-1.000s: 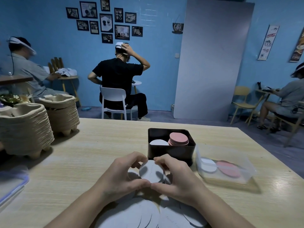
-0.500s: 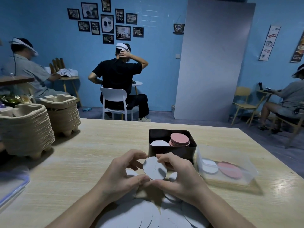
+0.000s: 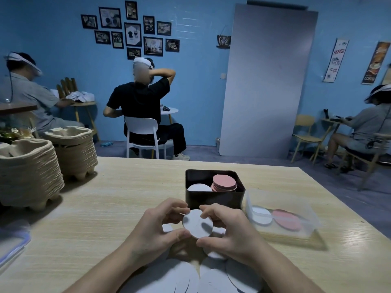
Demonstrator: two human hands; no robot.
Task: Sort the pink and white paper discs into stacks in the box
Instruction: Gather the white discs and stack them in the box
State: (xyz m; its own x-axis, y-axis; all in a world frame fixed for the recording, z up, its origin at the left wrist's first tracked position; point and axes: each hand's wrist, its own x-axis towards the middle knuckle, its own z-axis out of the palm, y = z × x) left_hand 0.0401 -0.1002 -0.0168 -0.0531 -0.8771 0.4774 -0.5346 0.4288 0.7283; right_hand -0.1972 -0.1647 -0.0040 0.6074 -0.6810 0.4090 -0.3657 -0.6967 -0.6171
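Left hand (image 3: pixel 157 226): pinches white disc (image 3: pixel 197 223) at its left edge.
Right hand (image 3: pixel 227 228): pinches the same disc (right edge).
Black box (image 3: pixel 214 197): white stack (image 3: pixel 198 188), pink stack (image 3: pixel 224 182).

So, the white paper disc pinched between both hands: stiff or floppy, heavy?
Probably fairly stiff: the round white paper disc looks flat though left hand and right hand pinch only its edges. Likely light: a pinch alone holds it. Flat, so unlikely to roll.
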